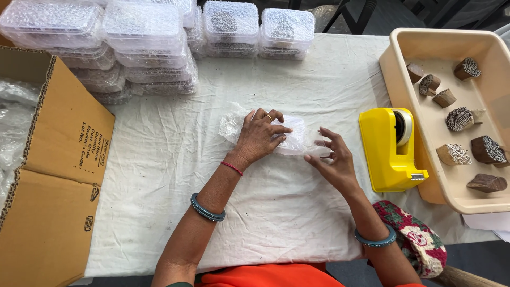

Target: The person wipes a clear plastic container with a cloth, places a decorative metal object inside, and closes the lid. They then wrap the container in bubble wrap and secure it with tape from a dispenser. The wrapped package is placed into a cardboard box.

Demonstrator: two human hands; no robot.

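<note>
On the white surface [159,175], the left hand [258,137] lies flat on a bubble wrap bundle [297,139], pinning it. The right hand [333,159] hovers beside it, fingers spread, holding nothing. A yellow tape holder [390,151] sits close by for easy reach.

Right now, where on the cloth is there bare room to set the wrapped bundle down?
Bare cloth lies between the cardboard box and the left hand. Crowded: stacked plastic boxes at the far edge, tape dispenser and tray beside the right hand.
</note>
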